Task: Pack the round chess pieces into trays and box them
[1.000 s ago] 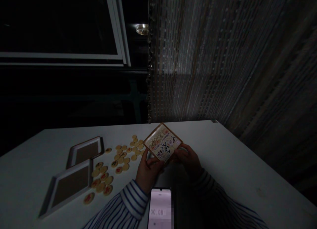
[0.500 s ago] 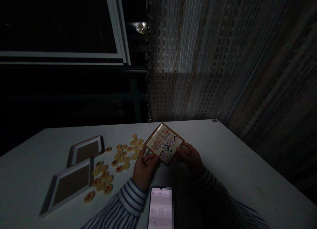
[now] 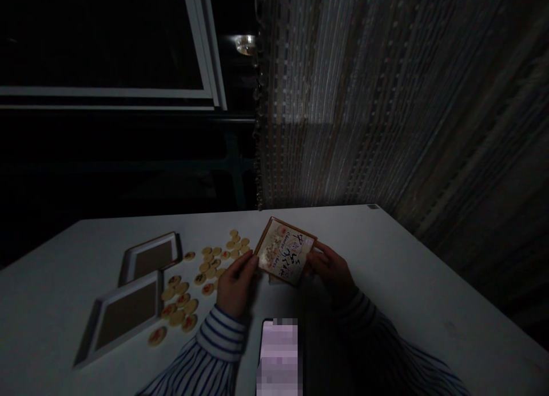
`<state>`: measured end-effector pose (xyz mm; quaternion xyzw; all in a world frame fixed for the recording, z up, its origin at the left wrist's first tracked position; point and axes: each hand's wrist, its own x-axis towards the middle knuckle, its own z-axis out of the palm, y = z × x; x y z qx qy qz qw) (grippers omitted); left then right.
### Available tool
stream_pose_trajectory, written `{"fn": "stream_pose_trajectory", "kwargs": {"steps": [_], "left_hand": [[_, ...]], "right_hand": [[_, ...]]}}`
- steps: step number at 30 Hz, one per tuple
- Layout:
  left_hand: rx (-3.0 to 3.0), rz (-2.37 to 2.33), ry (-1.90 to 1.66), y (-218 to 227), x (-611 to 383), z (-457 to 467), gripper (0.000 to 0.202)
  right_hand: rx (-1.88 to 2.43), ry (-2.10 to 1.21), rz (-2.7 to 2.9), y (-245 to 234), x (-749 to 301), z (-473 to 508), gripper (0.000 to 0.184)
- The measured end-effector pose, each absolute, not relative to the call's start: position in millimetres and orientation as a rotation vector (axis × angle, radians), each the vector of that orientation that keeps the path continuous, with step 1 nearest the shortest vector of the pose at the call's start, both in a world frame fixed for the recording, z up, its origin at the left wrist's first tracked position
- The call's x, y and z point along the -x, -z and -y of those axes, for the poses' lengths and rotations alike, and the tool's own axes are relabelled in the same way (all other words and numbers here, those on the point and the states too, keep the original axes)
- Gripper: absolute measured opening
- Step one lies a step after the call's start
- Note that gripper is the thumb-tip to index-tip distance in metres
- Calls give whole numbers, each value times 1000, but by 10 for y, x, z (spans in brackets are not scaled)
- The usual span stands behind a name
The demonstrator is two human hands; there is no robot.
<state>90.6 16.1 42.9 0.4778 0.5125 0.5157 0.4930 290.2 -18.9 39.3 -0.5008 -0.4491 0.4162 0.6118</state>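
A square, folded Chinese chess board, printed with Chinese characters and the words "Chinese chess", is held tilted above the table between both hands. My left hand pinches its left edge with thumb and fingers. At the right edge, my right hand grips the board near its corner. Left of my left hand lie several round wooden chess pieces, some showing red or black characters, others plain side up. Beneath the board, a pale edge shows, too dim to make out.
Two shallow open box halves lie overlapping at the left of the white table. A phone with a lit, partly blurred screen is at the near edge. Behind hangs a string curtain beside a dark window.
The board has turned in my hands and its face has swung toward level. My left hand has shifted left and down along its edge; the right hand has hardly moved.
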Motion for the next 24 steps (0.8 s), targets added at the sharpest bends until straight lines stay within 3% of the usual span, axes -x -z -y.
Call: {"fn": "stream_pose_trajectory", "kwargs": {"steps": [15, 24], "left_hand": [[-1335, -1243, -1168, -344, -892, -193, 43], [-1101, -1145, -1202, -373, -951, -141, 35]], "right_hand": [[1205, -874, 1095, -421, -2926, 194, 50], [1221, -855, 1074, -435, -2914, 203, 51]]}}
